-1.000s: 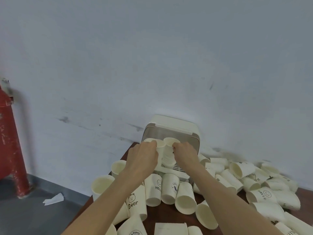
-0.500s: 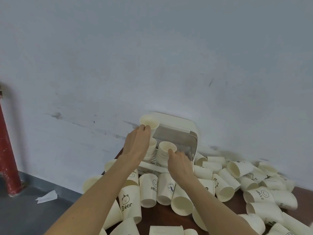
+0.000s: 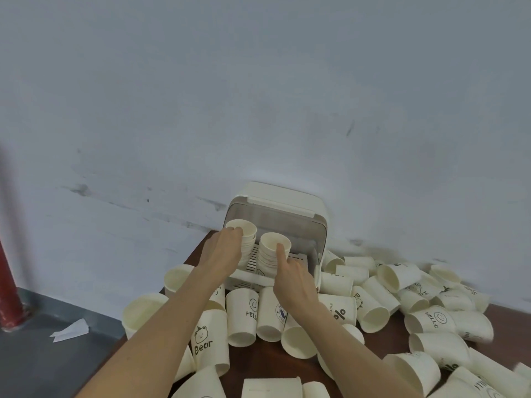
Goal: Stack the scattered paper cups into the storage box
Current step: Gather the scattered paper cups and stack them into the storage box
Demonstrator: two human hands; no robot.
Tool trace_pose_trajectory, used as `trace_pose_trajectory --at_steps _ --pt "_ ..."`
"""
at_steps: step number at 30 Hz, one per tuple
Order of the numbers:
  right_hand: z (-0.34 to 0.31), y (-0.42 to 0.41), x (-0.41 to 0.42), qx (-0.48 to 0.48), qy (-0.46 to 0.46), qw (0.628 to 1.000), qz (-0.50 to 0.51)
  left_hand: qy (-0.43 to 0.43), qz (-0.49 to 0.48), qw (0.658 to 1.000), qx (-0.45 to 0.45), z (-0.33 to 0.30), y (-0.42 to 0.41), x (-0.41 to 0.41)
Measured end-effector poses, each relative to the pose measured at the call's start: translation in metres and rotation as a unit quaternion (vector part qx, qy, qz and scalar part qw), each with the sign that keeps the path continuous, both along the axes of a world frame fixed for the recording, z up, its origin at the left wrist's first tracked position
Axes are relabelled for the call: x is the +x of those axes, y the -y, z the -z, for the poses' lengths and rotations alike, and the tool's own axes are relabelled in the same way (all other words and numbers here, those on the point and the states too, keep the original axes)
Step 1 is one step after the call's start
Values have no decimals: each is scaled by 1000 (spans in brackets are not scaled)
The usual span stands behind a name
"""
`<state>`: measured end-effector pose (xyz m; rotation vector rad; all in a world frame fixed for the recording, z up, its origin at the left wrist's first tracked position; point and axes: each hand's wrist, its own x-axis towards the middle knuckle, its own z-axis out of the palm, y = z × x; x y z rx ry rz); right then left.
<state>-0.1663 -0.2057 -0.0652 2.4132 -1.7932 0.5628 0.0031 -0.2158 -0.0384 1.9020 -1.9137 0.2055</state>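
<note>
Two cup stacks stand upright in storage box point(image 3: 287, 214), mouths up, long axes vertical. Left stack point(image 3: 244, 239) sits at box's left front edge; right stack point(image 3: 273, 251) just beside it, w/ slatted tray floor showing between and behind them. Box lid raised toward wall point(image 3: 258, 96).

Left hand point(image 3: 222, 251) curled around left stack's near side, fingers closed on it, fingertips at top cup's rim. Right hand point(image 3: 293, 280) mostly folded, index finger extended up and touching front wall of right stack near rim; no full grasp there, other fingers tucked, thumb can't tell.

Below both wrists, loose cups point(image 3: 373, 308) lie mostly on sides on dark brown table point(image 3: 396, 337), mouths pointing various ways; a few upside down, e.g. "Bear" cup point(image 3: 211, 340) under left forearm and "HELLO" cup point(image 3: 242, 320) between forearms. More loose cups spread to right of right hand. Far left of left arm, folded paper scrap point(image 3: 70, 330) on grey floor; red post point(image 3: 8, 288) at frame edge.
</note>
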Motion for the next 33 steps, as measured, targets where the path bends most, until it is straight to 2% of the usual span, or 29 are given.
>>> trace_pose_trajectory --at_steps 7,17,22,25,33 --pt "-9 -1 0 18 -23 1000 0 -57 24 998 -2 11 12 -6" --pt "-33 -29 -17 6 24 999 -36 -132 25 990 29 11 13 -4" --pt "-43 -44 -29 -6 28 999 -21 -199 12 978 56 4 -8 -22" --pt "-50 -56 -34 0 30 999 -16 -206 6 977 53 -1 -25 -37" --pt "-64 -94 -45 15 65 998 -8 -213 99 972 23 -29 -83 -81"
